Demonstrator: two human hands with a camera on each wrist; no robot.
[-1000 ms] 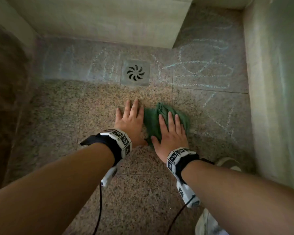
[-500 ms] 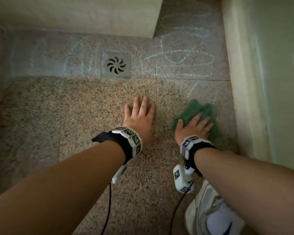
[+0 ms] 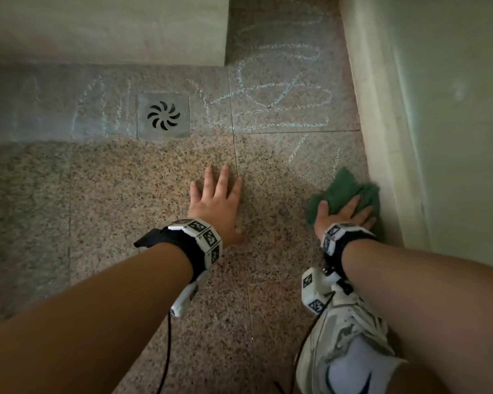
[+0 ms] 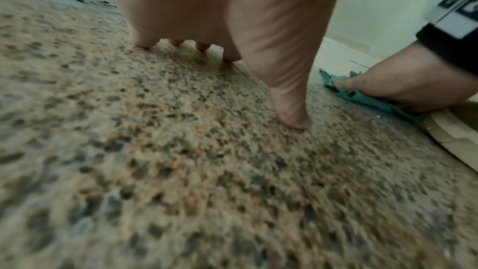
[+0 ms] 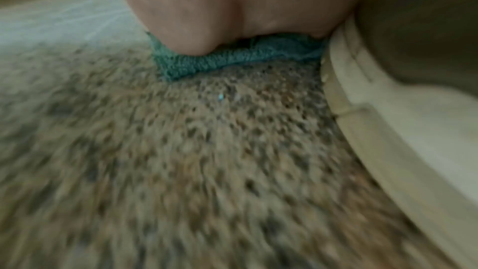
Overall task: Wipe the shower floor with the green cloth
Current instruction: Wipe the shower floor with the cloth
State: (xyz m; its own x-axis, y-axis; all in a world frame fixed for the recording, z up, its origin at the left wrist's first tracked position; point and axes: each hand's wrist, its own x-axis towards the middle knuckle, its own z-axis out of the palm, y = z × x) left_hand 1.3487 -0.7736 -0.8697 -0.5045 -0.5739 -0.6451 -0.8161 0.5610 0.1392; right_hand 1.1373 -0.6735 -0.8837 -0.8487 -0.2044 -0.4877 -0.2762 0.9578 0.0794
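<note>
The green cloth [image 3: 345, 191] lies bunched on the speckled granite shower floor [image 3: 143, 189], close against the right wall. My right hand [image 3: 346, 213] presses flat on it with straight fingers; the right wrist view shows the palm on the cloth [image 5: 232, 58]. My left hand [image 3: 215, 203] rests flat on the bare floor left of the cloth, fingers spread, holding nothing. In the left wrist view its fingers [image 4: 292, 114] touch the floor, with the cloth [image 4: 362, 97] under the other hand at the right.
A square metal drain [image 3: 163, 115] sits ahead of my left hand. Pale chalk scribbles [image 3: 279, 98] cover the far tiles, and a few strokes [image 3: 299, 157] lie just beyond the cloth. Walls close the back and right [image 3: 410, 137]. A white sneaker [image 3: 345, 345] stands behind my right wrist.
My right hand has slid the cloth rightward from beside the left hand to the right wall. The left hand stays planted on the floor. The view has shifted right.
</note>
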